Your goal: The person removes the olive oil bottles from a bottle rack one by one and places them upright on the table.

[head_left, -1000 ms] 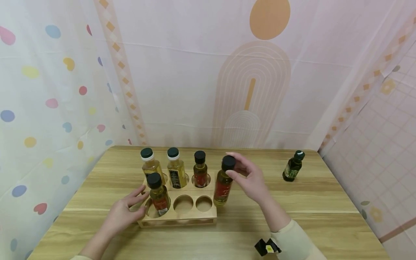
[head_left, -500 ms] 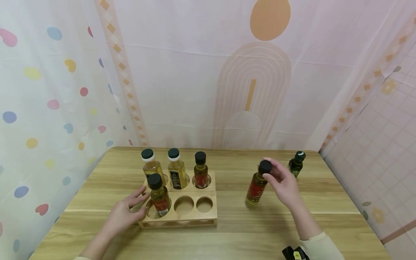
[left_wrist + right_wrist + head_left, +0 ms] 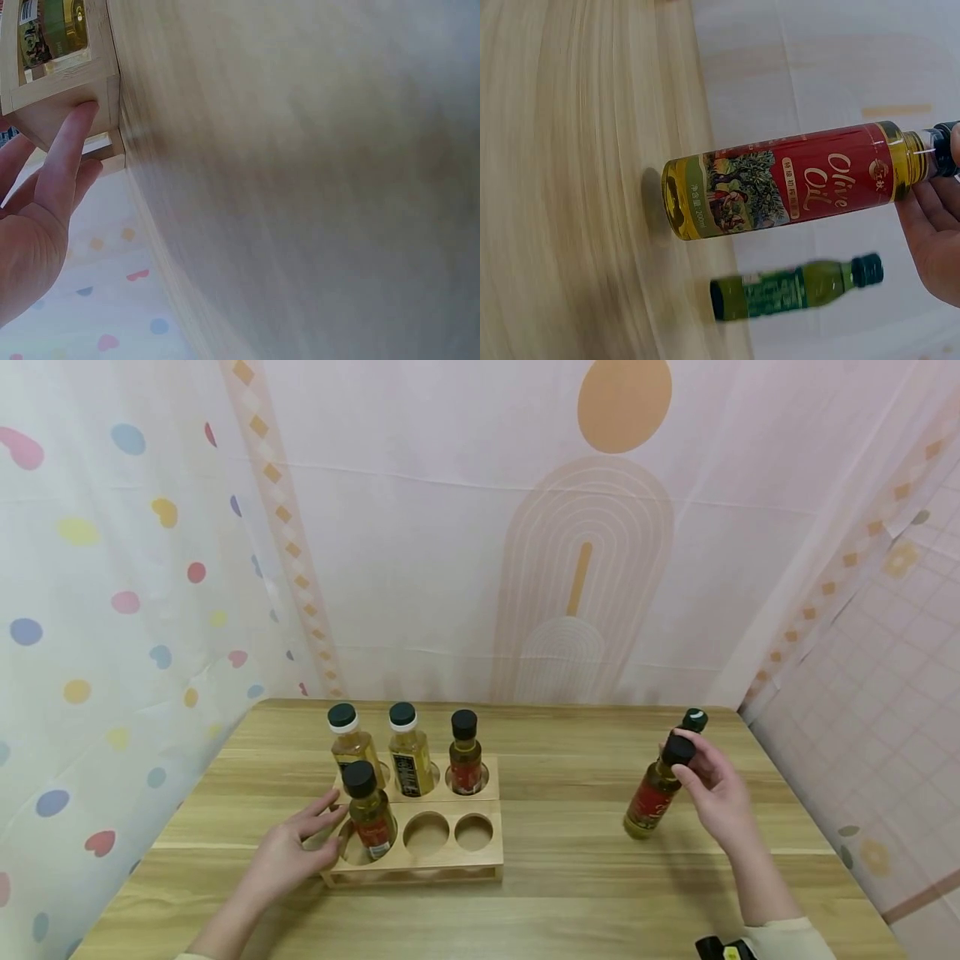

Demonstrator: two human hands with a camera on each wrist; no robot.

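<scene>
My right hand [image 3: 720,789] pinches an olive oil bottle [image 3: 780,184] by its black cap. The bottle has a red label and yellow oil inside, and its base is close over the table at the right. Behind it stands a green bottle [image 3: 799,289] with a dark cap, partly hidden in the head view. My left hand [image 3: 296,847] touches the left end of a wooden rack [image 3: 71,112], fingers extended. In the rack's front left hole sits a red-labelled bottle [image 3: 371,822] with a black cap.
The rack's back row holds two green-capped bottles of yellow oil [image 3: 410,764] and a smaller red-labelled bottle [image 3: 466,764]. Two front holes hold nothing. Patterned curtains [image 3: 420,568] hang around the wooden table [image 3: 570,893].
My right hand has carried the olive oil bottle from beside the rack rightward, to in front of the green bottle. My left hand has stayed at the rack.
</scene>
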